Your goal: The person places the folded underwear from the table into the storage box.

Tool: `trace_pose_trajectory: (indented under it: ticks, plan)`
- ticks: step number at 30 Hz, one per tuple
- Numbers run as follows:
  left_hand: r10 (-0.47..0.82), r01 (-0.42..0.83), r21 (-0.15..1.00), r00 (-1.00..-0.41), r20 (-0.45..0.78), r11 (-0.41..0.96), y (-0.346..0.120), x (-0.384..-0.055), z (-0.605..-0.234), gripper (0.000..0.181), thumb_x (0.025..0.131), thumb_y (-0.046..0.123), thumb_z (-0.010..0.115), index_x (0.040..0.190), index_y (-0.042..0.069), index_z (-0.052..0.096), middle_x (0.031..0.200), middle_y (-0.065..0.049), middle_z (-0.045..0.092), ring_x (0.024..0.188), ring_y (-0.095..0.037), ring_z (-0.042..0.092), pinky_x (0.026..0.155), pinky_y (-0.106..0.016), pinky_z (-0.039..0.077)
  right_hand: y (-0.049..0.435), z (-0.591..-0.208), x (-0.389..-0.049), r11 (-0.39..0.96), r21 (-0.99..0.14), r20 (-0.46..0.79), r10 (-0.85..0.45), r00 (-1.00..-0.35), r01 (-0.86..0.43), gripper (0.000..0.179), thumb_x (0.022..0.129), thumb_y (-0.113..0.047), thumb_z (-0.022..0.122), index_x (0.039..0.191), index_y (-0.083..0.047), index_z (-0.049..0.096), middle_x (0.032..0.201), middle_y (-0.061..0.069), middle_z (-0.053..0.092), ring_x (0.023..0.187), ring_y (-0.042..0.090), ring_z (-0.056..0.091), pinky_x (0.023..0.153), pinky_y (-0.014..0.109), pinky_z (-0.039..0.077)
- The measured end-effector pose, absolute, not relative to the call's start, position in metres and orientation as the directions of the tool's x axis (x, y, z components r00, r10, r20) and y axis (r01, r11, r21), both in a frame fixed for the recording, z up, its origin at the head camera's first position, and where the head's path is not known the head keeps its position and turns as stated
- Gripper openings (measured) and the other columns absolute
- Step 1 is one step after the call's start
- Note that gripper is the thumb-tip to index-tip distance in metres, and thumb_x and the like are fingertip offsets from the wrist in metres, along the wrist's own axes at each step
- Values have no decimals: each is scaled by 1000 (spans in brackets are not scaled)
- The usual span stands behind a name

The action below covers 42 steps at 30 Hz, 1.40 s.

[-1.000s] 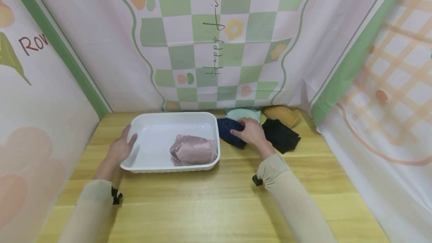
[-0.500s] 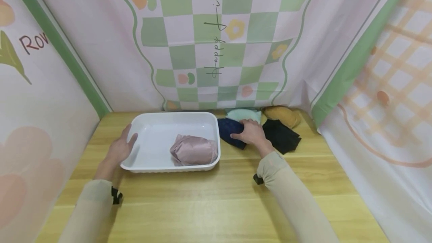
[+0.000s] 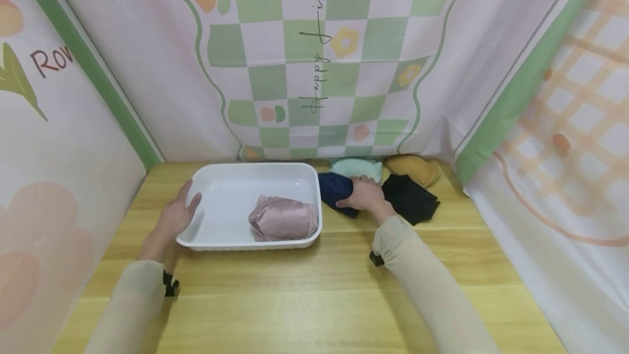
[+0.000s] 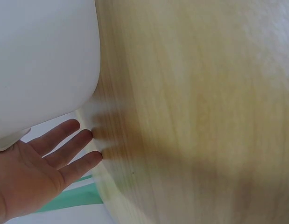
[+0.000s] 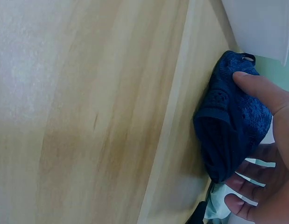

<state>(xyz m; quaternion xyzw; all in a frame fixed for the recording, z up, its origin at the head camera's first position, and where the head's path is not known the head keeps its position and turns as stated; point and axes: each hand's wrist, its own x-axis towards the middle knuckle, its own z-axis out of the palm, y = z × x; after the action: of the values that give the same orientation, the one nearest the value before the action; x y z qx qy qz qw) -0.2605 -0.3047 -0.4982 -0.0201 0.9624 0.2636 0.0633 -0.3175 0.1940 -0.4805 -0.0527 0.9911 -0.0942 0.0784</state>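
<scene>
My right hand (image 3: 366, 194) holds a folded piece of navy lace underwear (image 5: 226, 105) just right of a white tray (image 3: 221, 247). In the right wrist view the thumb lies across the lace and the fingers reach round its far side. My left hand (image 3: 174, 217) is at the tray's left end, its thumb at the rim. In the left wrist view three fingers (image 4: 69, 151) extend fairly straight beneath the tray's edge, palm toward it. A folded mauve satin garment (image 3: 282, 219) lies in the tray's right front corner.
Behind and right of the navy underwear lie a mint-green folded garment (image 3: 356, 168), a mustard one (image 3: 413, 169) and a black one (image 3: 410, 199). They sit near the back edge of the wooden table (image 3: 314, 299). Printed curtains (image 3: 334, 42) hang behind and on both sides.
My right thumb and fingers have drawn in slightly on the navy underwear. The left hand and the tray stay in place; the head view has shifted very slightly.
</scene>
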Motion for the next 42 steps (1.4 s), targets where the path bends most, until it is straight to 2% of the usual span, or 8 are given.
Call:
trace_pose_trajectory:
  ticks: [7,18,23,32,42]
  plan:
    - [-7,-81,510,-989,-147,856,-305,-262,-498,78,104,62,13,161,12,-7,157,-38,20,138,-64,26,116,-71,24,194,-482,-318,981,-165,-180,-128,-975,-98,97,77,-60,77,149,-5,44,143,25,49,132,47,46,107,62,44]
    - [-4,-74,515,-991,-137,854,-305,-260,-499,77,104,60,14,161,10,-5,157,-37,20,138,-63,27,115,-71,24,195,-488,-320,979,-184,-200,-127,-972,-90,92,79,-57,76,149,-5,43,144,25,51,133,46,47,107,60,45]
    - [-6,-80,517,-990,-143,852,-304,-260,-498,78,104,61,14,161,11,-6,158,-37,19,138,-64,27,115,-71,25,197,-489,-321,978,-191,-201,-127,-971,-88,87,81,-55,74,147,-6,46,141,24,55,129,44,52,102,58,50]
    - [-12,-95,522,-987,-160,847,-304,-260,-497,80,103,63,13,161,13,-8,159,-36,17,138,-64,24,115,-72,23,198,-485,-315,961,-265,-165,-118,-979,-71,63,82,-50,72,128,-8,61,125,19,68,111,41,65,90,56,56]
    - [-15,-100,519,-986,-167,849,-303,-259,-497,81,102,65,11,160,13,-9,159,-36,16,139,-64,23,115,-72,23,202,-487,-314,960,-277,-166,-97,-981,-48,69,85,-60,64,127,-6,64,124,20,69,110,41,66,89,54,57]
